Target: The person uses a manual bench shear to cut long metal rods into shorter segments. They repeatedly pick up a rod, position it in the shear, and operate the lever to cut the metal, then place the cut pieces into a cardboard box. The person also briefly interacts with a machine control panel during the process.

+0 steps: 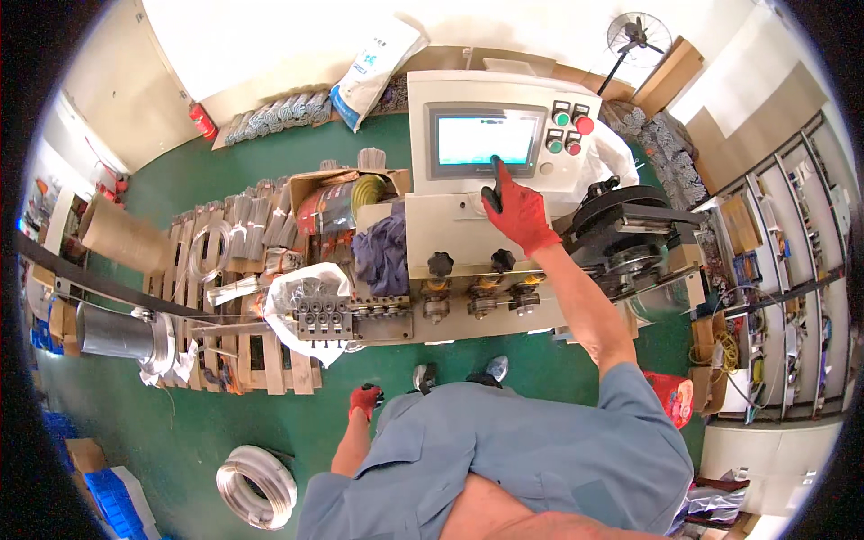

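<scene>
R hand (524, 214), in a red glove w/ blk fingertips, grips nothing: index finger extended to the lower edge of the touchscreen (481, 133), other fingers bent; can't tell if the tip presses or just hovers. L hand (365, 398), same sort of glove, hangs low by the person's side, well apart from the machine; too small to tell if clenched or loose. Touchscreen is lit, set in the white control box (441, 91) atop the machine, straight ahead. Just R of it: green push button (562, 118) & red mushroom button (584, 126). Below, on the front: two blk star knobs (440, 264) over metal rollers (436, 308); farther L, a roller block (322, 315) w/ dark-blue cloth (382, 247) near it. Blk pulley (621, 200) at R end. Beyond: wood pallet (275, 360) w/ wire bundles (247, 225) to L, wire coil (236, 487) on green floor (189, 418), shelving (781, 265) far R, pedestal fan (638, 34) & fire ext. (202, 121) at back.
</scene>
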Action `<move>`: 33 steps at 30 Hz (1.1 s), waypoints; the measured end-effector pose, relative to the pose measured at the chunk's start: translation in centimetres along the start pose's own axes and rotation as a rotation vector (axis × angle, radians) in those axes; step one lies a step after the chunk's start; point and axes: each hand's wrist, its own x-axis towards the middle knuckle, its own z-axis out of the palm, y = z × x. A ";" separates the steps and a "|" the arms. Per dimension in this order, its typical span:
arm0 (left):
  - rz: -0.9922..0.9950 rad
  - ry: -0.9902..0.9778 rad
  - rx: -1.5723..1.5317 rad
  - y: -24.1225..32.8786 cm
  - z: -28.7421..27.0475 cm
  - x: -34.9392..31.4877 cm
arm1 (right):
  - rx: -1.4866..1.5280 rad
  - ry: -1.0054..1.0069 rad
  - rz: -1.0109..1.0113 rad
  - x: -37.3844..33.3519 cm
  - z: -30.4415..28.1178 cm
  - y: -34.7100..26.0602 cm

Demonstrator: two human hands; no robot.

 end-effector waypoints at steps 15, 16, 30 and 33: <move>-0.029 0.050 0.182 -2.5 -0.9 0.7 | 0.046 0.039 -0.001 2.8 -0.8 -1.1; -0.034 0.048 0.157 -2.8 -1.1 0.8 | 0.052 0.045 -0.009 2.9 -0.7 -1.0; -0.024 0.006 0.173 -1.2 0.0 -1.1 | 0.002 -0.011 -0.003 1.5 0.2 -0.7; -0.027 -0.002 0.162 -1.4 -0.1 -0.9 | 0.031 0.013 -0.055 1.4 0.5 -0.8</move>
